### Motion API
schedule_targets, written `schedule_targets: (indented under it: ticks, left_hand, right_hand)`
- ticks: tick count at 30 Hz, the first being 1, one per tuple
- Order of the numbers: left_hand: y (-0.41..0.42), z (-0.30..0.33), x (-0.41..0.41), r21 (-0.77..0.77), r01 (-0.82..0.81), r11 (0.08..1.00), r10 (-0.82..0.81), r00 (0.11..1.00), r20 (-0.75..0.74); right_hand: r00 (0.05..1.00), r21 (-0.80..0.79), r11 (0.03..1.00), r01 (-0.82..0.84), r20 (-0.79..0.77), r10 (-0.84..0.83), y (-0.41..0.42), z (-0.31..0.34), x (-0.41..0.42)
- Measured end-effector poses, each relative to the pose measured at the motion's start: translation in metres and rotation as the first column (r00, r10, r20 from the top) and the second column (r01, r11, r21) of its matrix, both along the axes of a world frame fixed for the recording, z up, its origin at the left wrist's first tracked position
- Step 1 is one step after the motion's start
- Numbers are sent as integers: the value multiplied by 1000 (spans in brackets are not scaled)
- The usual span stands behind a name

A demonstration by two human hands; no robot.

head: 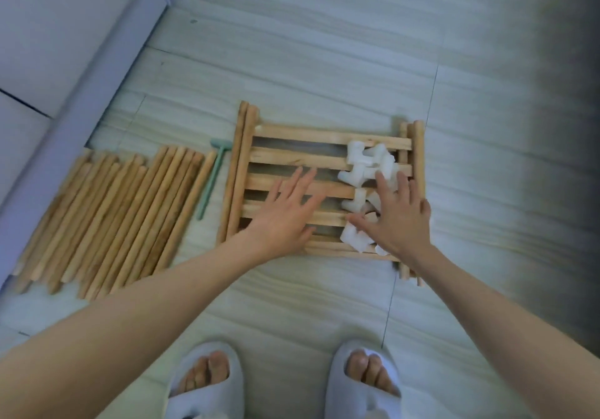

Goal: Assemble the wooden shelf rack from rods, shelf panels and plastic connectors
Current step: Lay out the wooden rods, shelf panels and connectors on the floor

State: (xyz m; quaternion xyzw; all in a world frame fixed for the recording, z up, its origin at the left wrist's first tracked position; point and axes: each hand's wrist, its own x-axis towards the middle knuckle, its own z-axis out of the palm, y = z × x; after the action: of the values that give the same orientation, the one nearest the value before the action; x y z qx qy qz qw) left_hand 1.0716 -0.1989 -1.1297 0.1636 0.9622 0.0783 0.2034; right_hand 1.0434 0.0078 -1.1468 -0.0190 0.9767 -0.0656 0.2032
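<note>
Below, shelf panels (292, 155) (stacked), left hand (285, 220) flat on slats, right hand (394, 220) spread over connectors (367, 162), fingers (383, 183) relaxed

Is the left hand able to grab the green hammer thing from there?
Probably yes. The left hand is open over the shelf panels, and the green mallet lies uncovered on the floor just beyond the panels' left edge, with nothing on top of it.
</note>
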Motion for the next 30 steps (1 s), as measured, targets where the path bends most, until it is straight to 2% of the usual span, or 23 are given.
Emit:
schedule_targets:
  ticks: [6, 9, 12, 17, 20, 23, 26, 30]
  left_hand:
    - [44, 4, -76, 224, -13, 974, 47, 989, -143]
    - [67, -2, -106, 295, -83, 952, 87, 996, 0]
    - [78, -15, -110, 202, 6, 979, -34, 991, 133]
    - [81, -24, -103, 51, 90, 995, -88, 995, -42]
    - [79, -26, -100, 142, 51, 989, -34, 992, -118]
    - [67, -29, -100, 252, 15, 968, 5, 997, -79]
    - [57, -28, -96, 214, 17, 977, -10, 999, -36]
    - [59, -30, -87, 138, -6, 990, 23, 992, -124]
  right_hand:
    - [989, -23, 999, 24, -148, -27, -11, -9, 3]
    - [964, -35, 999, -21, -264, 11, -11, -16, 18]
    - [948, 17, 991, -131, -290, 130, -5, -25, 35]
    - [901, 84, 959, -272, -328, 284, 7, -28, 29]
    - [864, 90, 940, -330, -372, 339, 12, -31, 24]
    - [848, 81, 929, -361, -385, 363, 16, -32, 20]
    - [834, 86, 907, -412, -366, 413, 18, -32, 18]
    - [808, 115, 856, -505, -285, 515, 26, -28, 12]
